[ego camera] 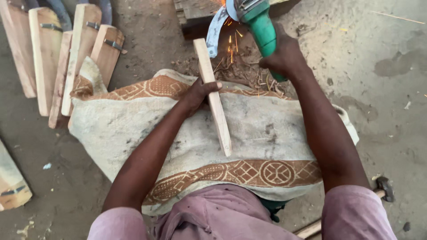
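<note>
The left hand grips a wooden stick lying across the cloth on the lap; the right hand clasps a green grinder throwing sparks. Sparks may scorch the cloth, or the stick may kick loose toward the fingers.

Wood, metal, plastic and cloth

The stick is pale, smooth wood, and its curved blade is dull grey metal. The grinder has a shiny green plastic body. The lap cloth is rough and woven, with brown patterns. The boards are bare wood with small metal clips. The ground looks dusty and rough.
</note>
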